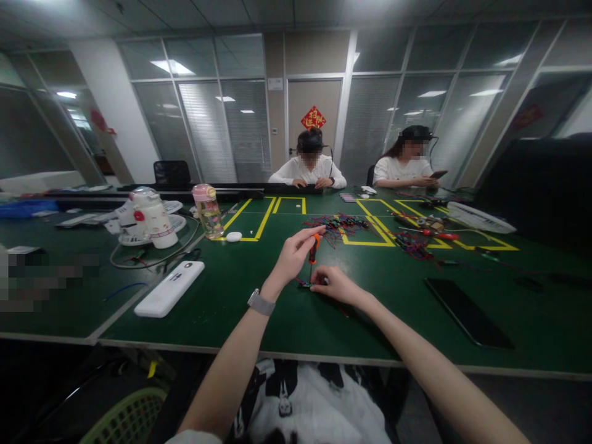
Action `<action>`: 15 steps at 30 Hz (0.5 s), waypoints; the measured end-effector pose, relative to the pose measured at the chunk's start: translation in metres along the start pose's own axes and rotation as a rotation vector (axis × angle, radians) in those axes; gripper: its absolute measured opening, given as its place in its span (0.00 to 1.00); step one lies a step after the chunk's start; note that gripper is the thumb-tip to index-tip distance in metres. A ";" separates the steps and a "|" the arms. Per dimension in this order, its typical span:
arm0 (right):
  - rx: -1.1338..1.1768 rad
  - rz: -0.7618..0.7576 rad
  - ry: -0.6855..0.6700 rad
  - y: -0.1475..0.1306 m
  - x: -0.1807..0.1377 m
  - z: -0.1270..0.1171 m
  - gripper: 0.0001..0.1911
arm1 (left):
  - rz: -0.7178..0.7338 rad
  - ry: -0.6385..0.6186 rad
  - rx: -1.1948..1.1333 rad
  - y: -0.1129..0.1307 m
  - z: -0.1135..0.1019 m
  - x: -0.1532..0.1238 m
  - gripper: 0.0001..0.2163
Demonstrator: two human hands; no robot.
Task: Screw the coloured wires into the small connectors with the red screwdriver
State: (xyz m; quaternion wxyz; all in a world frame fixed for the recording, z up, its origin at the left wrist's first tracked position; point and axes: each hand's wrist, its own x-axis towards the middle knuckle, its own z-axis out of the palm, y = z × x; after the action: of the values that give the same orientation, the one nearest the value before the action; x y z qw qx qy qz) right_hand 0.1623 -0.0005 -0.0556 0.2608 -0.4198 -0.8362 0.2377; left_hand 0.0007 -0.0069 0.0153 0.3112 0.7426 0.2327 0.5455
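- The left hand (293, 254), with a watch on its wrist, held its grip clenched around an orange-handled screwdriver (314, 246). The tool stood nearly upright with its tip pointing down.
- The right hand (337, 285) lay low on the green tabletop (277, 320). Its grip was grasping a small wired part (304, 283), pinched at the fingertips and pressed flat against the surface.
- That part sat near the front middle of the tabletop, directly under the screwdriver tip and just left of the right fingers.
- Judging by the tip resting at the part, work on this one piece seemed to be under way rather than finished.
- A heap of coloured wired pieces (340, 225) lay farther back, and a second heap (414, 245) lay to the right. Nothing showed whether these had been worked on or not.
- The part itself was too small and too covered by fingers to make out. No screw was visible, and whether the tip actually touched it was uncertain.
- A white flat device (169, 288) lay to the left, a dark phone (467, 311) to the right, and a pink-lidded bottle (208, 211) stood farther back.
- Two people sat at the far side, apart from this work. A patch at the left edge was blurred out.
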 end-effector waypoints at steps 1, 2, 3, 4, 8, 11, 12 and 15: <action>0.000 -0.001 -0.001 0.000 0.000 0.000 0.03 | -0.023 -0.016 -0.040 0.000 0.000 0.000 0.15; -0.001 -0.001 -0.002 0.000 0.000 0.000 0.03 | -0.034 -0.016 -0.054 -0.001 0.001 0.000 0.15; -0.003 0.000 -0.001 0.000 0.000 0.000 0.03 | -0.032 -0.003 -0.038 -0.002 0.001 0.000 0.14; -0.005 0.001 0.000 0.000 0.000 0.000 0.04 | -0.017 0.025 -0.001 -0.003 0.001 -0.001 0.14; -0.018 0.006 0.005 0.001 0.000 0.000 0.04 | 0.052 0.136 0.169 -0.004 0.002 -0.001 0.09; -0.017 0.005 0.003 0.001 0.000 0.000 0.04 | 0.062 0.132 0.211 -0.002 0.001 -0.002 0.10; -0.015 0.005 0.003 0.000 0.000 0.000 0.04 | 0.069 0.115 0.217 -0.001 0.001 -0.002 0.11; -0.011 0.007 -0.001 -0.002 -0.001 -0.001 0.04 | 0.086 0.068 0.208 -0.001 0.001 -0.002 0.14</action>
State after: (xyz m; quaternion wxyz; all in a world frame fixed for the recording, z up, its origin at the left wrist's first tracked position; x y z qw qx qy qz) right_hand 0.1625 -0.0019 -0.0541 0.2573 -0.4238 -0.8362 0.2343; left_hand 0.0012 -0.0077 0.0130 0.2007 0.7613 0.2662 0.5561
